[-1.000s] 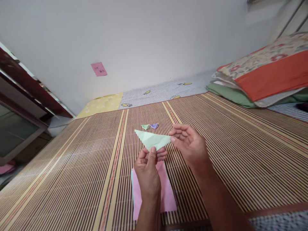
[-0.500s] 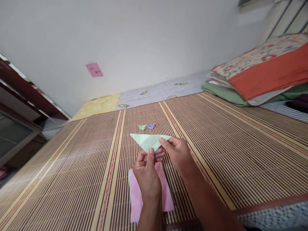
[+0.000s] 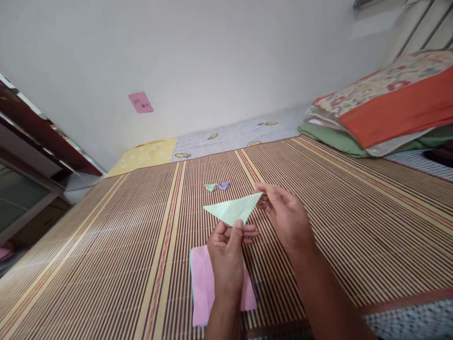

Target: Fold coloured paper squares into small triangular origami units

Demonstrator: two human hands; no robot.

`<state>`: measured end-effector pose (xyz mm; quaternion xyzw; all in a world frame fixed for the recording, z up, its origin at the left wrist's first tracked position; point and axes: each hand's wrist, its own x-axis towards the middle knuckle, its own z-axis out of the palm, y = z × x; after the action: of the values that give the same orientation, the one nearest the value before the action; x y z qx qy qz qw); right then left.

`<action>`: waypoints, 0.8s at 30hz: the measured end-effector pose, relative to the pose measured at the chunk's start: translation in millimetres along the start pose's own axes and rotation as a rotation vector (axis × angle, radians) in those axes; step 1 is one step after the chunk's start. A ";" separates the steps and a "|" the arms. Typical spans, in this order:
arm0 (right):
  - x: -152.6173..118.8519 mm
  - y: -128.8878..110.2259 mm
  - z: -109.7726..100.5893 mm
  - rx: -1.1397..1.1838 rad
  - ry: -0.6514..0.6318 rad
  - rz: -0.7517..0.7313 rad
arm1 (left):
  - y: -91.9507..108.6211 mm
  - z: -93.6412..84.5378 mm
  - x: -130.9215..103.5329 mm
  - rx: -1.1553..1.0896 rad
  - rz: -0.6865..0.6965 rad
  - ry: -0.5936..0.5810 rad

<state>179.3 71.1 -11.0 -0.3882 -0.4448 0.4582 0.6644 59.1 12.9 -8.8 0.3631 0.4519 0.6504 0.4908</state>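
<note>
A pale green paper triangle (image 3: 233,208) is held up over the striped mat, long edge uppermost and tilted up to the right. My left hand (image 3: 230,250) pinches its lower corner, thumb in front and fingers behind. Beside the right tip is my right hand (image 3: 285,212), its thumb and forefinger near that corner; whether they touch the paper cannot be made out. Just beyond, a small folded green piece (image 3: 211,187) and a small folded purple piece (image 3: 223,186) lie side by side.
A stack of pink paper (image 3: 201,288) lies under my left wrist on the mat (image 3: 116,250). Folded bedding (image 3: 396,108) is piled at the right. A pink note (image 3: 140,102) is stuck on the wall, above a yellow cloth (image 3: 145,153).
The green triangle has moved right and tilted, its right tip now higher. My left hand moved right with it. My right hand has shifted right and up, off the triangle's face.
</note>
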 end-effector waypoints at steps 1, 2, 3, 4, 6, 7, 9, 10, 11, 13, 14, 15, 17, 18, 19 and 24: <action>-0.3 0.4 0.9 0.040 -0.051 0.026 | 0.2 0.1 0.2 0.001 0.010 0.013; -1.5 0.9 3.4 0.076 -0.124 0.075 | 0.2 0.2 0.5 0.001 0.021 0.022; -3.6 1.4 7.1 0.102 -0.196 0.141 | -0.1 0.2 0.9 0.002 0.030 0.021; -6.2 2.0 11.6 0.114 -0.255 0.220 | -0.3 0.1 1.2 0.004 0.036 0.011; -11.6 2.8 20.6 0.130 -0.265 0.342 | 0.2 -0.8 1.8 0.009 0.033 -0.022; -13.7 3.0 23.8 0.138 -0.248 0.359 | 1.2 -1.7 2.2 0.014 0.028 -0.042; -15.5 2.5 26.5 0.156 -0.234 0.306 | 4.7 -5.0 3.4 0.031 0.028 -0.060; -15.4 1.8 26.0 0.156 -0.254 0.266 | 6.8 -7.4 4.3 0.042 0.039 -0.047; -14.9 0.9 24.6 0.153 -0.287 0.230 | 8.8 -10.1 5.4 0.051 0.058 -0.021; -13.8 -1.2 21.4 0.125 -0.365 0.199 | 11.4 -15.9 8.1 0.052 0.099 0.038; -13.6 -2.2 20.1 0.107 -0.397 0.200 | 11.8 -18.4 9.5 0.035 0.104 0.050; -13.7 -2.9 19.5 0.091 -0.425 0.202 | 11.4 -20.4 11.0 0.005 0.094 0.046; -14.9 -3.2 19.8 0.055 -0.467 0.208 | 9.3 -22.2 13.3 -0.070 0.049 0.020; -15.7 -2.5 20.5 0.036 -0.486 0.211 | 8.0 -22.1 14.1 -0.103 0.032 0.016; -16.6 -1.4 21.3 0.021 -0.504 0.213 | 6.9 -21.6 14.5 -0.127 0.029 0.024; -18.2 5.7 22.7 -0.010 -0.515 0.216 | 6.4 -18.6 13.4 -0.159 0.094 0.113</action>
<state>152.9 57.7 -13.6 -0.3075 -0.5574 0.6077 0.4748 36.7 20.8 -8.5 0.3066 0.4083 0.7259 0.4609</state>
